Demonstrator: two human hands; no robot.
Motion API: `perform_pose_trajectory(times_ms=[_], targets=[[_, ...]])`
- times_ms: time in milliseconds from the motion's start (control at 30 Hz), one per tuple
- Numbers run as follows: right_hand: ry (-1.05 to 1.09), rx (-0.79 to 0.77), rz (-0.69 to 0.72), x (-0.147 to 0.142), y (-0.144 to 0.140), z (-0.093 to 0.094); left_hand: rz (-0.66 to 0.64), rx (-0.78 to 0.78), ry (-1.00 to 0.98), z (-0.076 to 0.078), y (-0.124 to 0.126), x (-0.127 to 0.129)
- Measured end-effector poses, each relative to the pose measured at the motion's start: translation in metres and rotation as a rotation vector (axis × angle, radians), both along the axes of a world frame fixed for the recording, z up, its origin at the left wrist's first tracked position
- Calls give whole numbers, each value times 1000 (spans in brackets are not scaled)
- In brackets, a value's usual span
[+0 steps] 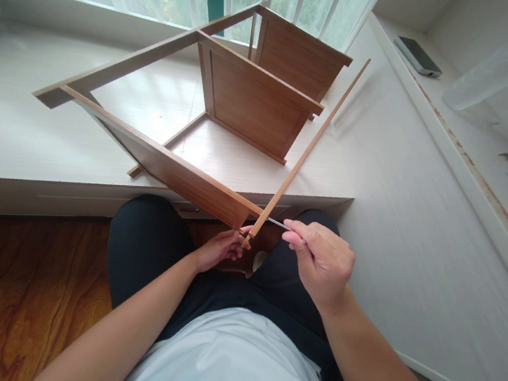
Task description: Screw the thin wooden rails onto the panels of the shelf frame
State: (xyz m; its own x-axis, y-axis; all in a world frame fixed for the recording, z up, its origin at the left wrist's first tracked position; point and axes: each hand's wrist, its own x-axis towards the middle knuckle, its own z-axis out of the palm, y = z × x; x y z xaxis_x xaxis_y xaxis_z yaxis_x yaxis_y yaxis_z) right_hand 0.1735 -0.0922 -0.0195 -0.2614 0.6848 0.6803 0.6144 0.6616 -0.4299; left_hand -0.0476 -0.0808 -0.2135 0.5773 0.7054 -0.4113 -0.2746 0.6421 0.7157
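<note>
Seated close below, a person's left hand (221, 248) pinches the near end of a thin wooden rail (306, 150), while the right hand (322, 261) grips a slim metal tool (279, 223) against that joint. Beyond them, on a pale window ledge (14, 135), the wooden frame (229, 98) stands partly assembled — panels joined, this rail seemingly unfixed.
</note>
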Motion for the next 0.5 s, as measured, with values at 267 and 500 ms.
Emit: perform_pose_trajectory(times_ms=[267,500], targets=[[-62,48,-7,2,0,-2,-1,-6,3,-1,0,0],[-41,39,-16,0,-1,0,7,-9,-5,-2,1,0]])
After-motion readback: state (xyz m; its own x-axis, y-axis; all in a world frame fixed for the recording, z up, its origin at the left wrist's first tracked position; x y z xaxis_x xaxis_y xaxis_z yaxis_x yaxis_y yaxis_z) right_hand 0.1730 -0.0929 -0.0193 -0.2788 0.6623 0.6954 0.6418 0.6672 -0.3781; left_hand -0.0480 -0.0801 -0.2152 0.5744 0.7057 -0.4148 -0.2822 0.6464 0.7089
